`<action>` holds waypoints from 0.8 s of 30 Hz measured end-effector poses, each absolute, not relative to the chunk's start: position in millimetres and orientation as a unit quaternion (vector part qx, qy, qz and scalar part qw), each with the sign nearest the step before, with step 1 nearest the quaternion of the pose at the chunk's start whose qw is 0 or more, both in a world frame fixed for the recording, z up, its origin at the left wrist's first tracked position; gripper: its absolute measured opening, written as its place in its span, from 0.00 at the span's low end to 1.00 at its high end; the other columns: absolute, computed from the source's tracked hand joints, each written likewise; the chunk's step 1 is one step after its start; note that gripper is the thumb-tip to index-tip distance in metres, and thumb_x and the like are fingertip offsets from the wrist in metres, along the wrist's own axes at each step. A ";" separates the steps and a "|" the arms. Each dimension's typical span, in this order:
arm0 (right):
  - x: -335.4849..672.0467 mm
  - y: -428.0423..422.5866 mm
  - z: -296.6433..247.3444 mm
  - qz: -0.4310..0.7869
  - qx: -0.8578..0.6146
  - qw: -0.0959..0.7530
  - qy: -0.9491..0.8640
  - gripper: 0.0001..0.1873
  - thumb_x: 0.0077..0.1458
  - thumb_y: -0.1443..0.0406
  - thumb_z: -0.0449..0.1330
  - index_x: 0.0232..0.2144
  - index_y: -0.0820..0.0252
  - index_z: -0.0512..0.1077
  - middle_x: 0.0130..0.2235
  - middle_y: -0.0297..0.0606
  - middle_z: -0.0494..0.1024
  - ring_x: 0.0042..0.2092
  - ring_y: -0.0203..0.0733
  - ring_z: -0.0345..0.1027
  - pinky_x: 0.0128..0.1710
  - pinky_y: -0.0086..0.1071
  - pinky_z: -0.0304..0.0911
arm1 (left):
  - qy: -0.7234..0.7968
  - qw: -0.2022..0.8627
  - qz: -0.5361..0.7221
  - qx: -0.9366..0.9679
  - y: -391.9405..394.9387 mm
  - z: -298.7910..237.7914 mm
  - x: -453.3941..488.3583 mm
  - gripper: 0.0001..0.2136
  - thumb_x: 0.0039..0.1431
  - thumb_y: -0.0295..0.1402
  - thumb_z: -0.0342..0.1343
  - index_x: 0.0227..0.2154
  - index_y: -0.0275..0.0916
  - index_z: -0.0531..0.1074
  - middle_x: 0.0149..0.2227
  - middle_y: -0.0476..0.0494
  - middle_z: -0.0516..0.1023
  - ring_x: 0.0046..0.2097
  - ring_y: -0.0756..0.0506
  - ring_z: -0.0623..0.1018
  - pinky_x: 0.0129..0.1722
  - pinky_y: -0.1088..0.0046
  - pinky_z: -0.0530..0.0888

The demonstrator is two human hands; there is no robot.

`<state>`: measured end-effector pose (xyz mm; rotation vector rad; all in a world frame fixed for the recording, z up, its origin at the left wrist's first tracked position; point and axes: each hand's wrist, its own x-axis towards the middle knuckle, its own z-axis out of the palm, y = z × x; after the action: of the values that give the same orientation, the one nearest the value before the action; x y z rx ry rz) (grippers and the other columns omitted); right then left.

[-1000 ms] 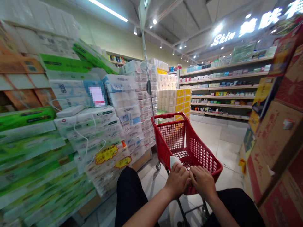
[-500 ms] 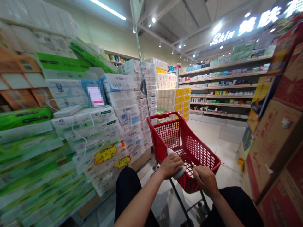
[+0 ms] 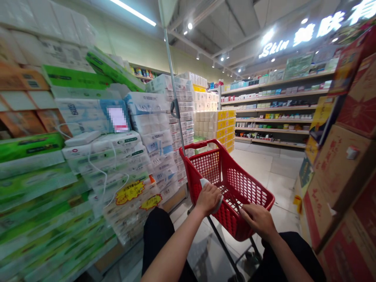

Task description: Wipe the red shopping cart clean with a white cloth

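Note:
A small red shopping cart with a mesh basket stands right in front of me on the tiled floor. My left hand presses a white cloth against the cart's left rim, fingers closed over it. My right hand rests on the near rim of the basket, fingers curled on the edge. My forearms and dark trousers fill the bottom of the view. The basket holds nothing that I can see.
Stacks of tissue packs with yellow price tags rise close on the left. Red and brown cartons stand close on the right. A thin metal pole rises from the cart's front. Shelves of bottles line the far wall.
My left hand slid with the white cloth along the rim to the left and away from the right hand. The cart's front has swung slightly left.

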<state>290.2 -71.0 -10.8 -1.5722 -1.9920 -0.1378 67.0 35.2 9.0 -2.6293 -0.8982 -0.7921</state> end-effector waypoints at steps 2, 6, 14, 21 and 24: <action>295.9 -72.5 -6.2 -0.035 -0.599 0.292 -0.744 0.24 0.63 0.51 0.45 0.23 0.56 0.67 0.26 0.34 0.73 0.31 0.37 0.65 0.34 0.31 0.52 | -0.319 0.132 -0.277 -0.897 30.5 6.1 70.5 0.09 0.67 0.35 0.43 0.38 0.42 0.68 0.41 0.46 0.71 0.48 0.45 0.68 0.60 0.59 0.58; 294.8 -75.9 4.9 -0.003 -0.608 0.259 -0.750 0.25 0.63 0.49 0.44 0.25 0.55 0.69 0.27 0.33 0.75 0.32 0.38 0.67 0.35 0.32 0.54 | -0.342 0.141 -0.289 -0.883 18.4 1.5 74.6 0.09 0.66 0.36 0.44 0.39 0.42 0.68 0.42 0.45 0.71 0.47 0.43 0.68 0.59 0.57 0.57; 264.0 -75.9 6.7 -0.007 -0.637 0.188 -0.747 0.15 0.59 0.52 0.50 0.35 0.51 0.72 0.33 0.33 0.79 0.34 0.41 0.72 0.29 0.30 0.54 | -0.377 0.128 -0.303 -0.866 -6.2 -1.9 87.9 0.09 0.66 0.37 0.44 0.37 0.40 0.67 0.40 0.43 0.70 0.46 0.41 0.68 0.58 0.53 0.58; 274.6 -65.1 -1.5 -0.023 -0.670 0.128 -0.731 0.10 0.52 0.67 0.54 0.35 0.53 0.74 0.33 0.36 0.80 0.35 0.42 0.74 0.30 0.30 0.53 | -0.330 0.120 -0.294 -0.889 -30.9 -17.2 123.1 0.11 0.66 0.40 0.45 0.41 0.40 0.67 0.43 0.43 0.70 0.48 0.41 0.67 0.57 0.54 0.57; 274.3 -66.2 0.4 -0.024 -0.666 0.128 -0.734 0.09 0.52 0.63 0.56 0.35 0.52 0.74 0.32 0.36 0.80 0.35 0.43 0.74 0.30 0.30 0.53 | -0.276 0.123 -0.266 -0.915 -24.7 -14.0 114.3 0.12 0.67 0.40 0.43 0.44 0.42 0.67 0.43 0.45 0.70 0.47 0.43 0.68 0.56 0.58 0.58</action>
<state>274.3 -66.2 0.4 -1.9390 -2.1357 -0.0707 114.3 -24.7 -14.0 -2.6695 -0.8059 -0.7769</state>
